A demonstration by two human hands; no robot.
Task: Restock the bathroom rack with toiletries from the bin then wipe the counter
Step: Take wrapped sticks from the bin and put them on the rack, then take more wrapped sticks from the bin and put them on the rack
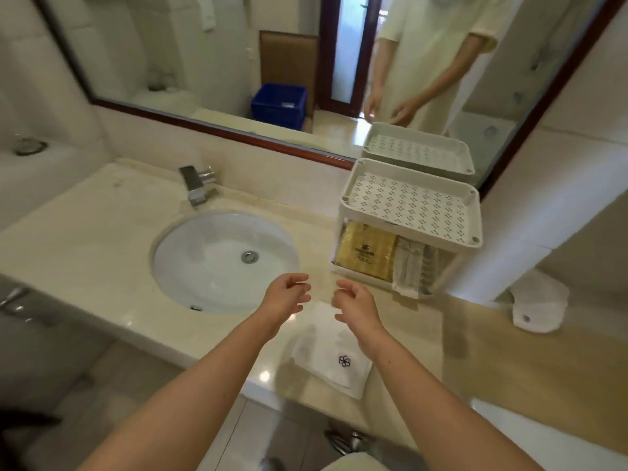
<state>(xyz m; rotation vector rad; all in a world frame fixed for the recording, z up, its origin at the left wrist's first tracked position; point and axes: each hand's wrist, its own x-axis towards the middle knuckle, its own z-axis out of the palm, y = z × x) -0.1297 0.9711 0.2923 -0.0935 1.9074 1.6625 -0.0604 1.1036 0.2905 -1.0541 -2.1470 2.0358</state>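
Note:
A white two-tier rack (413,205) stands on the counter (102,253) to the right of the sink. Its perforated top shelf is bare. The lower shelf holds a yellow packet (365,254) and clear-wrapped toiletries (409,266). A folded white cloth (331,356) with a dark flower logo lies at the counter's front edge. My left hand (287,294) and my right hand (356,302) hover side by side just above the cloth, fingers loosely curled and apart, holding nothing. The blue bin (279,104) shows only as a reflection in the mirror.
A round sink (221,263) with a chrome tap (197,185) fills the counter's middle. A rolled white towel (538,305) lies at the far right. A wood-framed mirror (204,62) spans the wall, and a white pillar (530,198) rises behind the rack.

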